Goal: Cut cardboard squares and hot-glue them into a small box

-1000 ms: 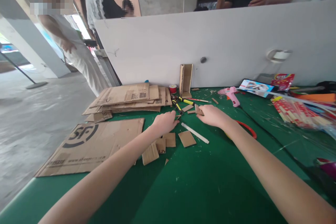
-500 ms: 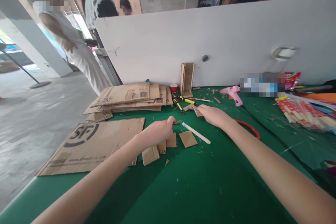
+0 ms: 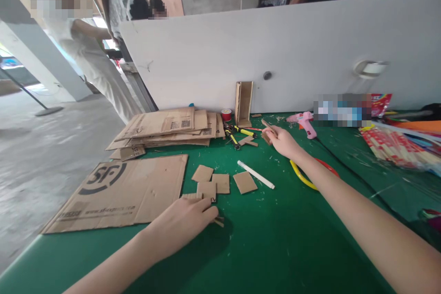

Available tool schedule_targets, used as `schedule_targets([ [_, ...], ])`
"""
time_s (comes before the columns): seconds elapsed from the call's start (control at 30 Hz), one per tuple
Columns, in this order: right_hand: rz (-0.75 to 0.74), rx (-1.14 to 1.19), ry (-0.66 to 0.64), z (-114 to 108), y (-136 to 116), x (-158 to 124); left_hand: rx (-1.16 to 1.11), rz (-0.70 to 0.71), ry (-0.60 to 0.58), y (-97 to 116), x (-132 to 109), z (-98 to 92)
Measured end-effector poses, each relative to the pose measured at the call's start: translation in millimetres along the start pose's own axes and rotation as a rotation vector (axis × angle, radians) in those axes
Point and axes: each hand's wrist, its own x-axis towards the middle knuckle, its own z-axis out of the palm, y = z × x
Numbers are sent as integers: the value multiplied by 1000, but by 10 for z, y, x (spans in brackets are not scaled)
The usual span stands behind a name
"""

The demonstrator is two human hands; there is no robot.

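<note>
My left hand [image 3: 184, 220] is low over the green table, its fingers closed around small cardboard scraps [image 3: 219, 221] that poke out past the fingertips. Just beyond it lie several cut cardboard squares [image 3: 221, 183], one partly under the hand. My right hand [image 3: 283, 141] is farther back, pinching a cardboard piece [image 3: 268, 125]; another bit of cardboard [image 3: 266, 138] shows below its fingers. Between the hands lies a white marker pen [image 3: 256, 174], beside a separate cardboard square [image 3: 245, 183].
A large cardboard sheet [image 3: 138, 193] and stacked cardboard [image 3: 158, 126] occupy the left. Yellow-handled pliers [image 3: 232, 138], a cardboard channel [image 3: 244, 103] and a pink glue gun [image 3: 305, 123] sit near the white panel [image 3: 206, 64]. A curved yellow and red object [image 3: 303, 180] lies under my right forearm.
My left hand has moved down and toward me with the scraps, uncovering cardboard squares. My right hand has shifted slightly up and right, lifting a cardboard piece.
</note>
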Motion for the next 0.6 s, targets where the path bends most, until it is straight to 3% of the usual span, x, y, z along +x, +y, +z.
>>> schedule_targets([
  [0.1,33,-4,34,26,-97,47,120,47,-47,32,18,12],
  [0.2,12,-51,-22,84,-230,54,182,38,-43,79,50,52],
  [0.4,-102,-256,-118,258,-404,-5,71,-88,-60,146,86,95],
  [0.6,-145,-392,-143,272,-485,-64,147,-41,-163,157,102,51],
])
